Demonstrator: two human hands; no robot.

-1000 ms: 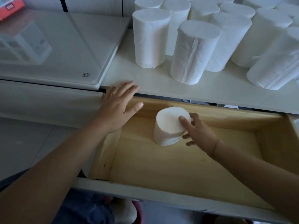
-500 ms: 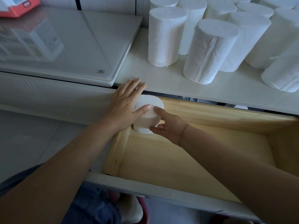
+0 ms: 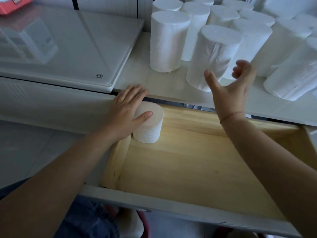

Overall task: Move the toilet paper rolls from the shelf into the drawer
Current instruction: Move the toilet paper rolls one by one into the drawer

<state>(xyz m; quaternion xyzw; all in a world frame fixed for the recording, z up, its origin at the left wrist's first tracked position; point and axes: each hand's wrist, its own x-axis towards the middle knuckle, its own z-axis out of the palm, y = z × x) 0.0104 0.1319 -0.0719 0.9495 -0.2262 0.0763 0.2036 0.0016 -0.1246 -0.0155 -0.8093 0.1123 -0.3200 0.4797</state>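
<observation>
One white toilet paper roll [image 3: 151,127] stands upright in the far left corner of the open wooden drawer [image 3: 188,162]. My left hand [image 3: 128,109] lies flat, fingers straight, over the roll's top and the drawer's left edge. Above the drawer, my right hand [image 3: 231,86] is raised with fingers spread and empty, just in front of the nearest roll [image 3: 211,54] on the white shelf [image 3: 171,83]. Several more white rolls [image 3: 168,40] stand upright on that shelf behind and to the right.
A white glossy slab [image 3: 68,48] lies on the shelf at the left, with a red box [image 3: 12,4] at its far corner. The drawer's white front panel [image 3: 154,203] is near my body. Grey floor tiles [image 3: 25,152] lie to the left.
My right hand let go of the roll in the drawer's corner and rose toward the rolls on the shelf. My left hand stays on the roll's top.
</observation>
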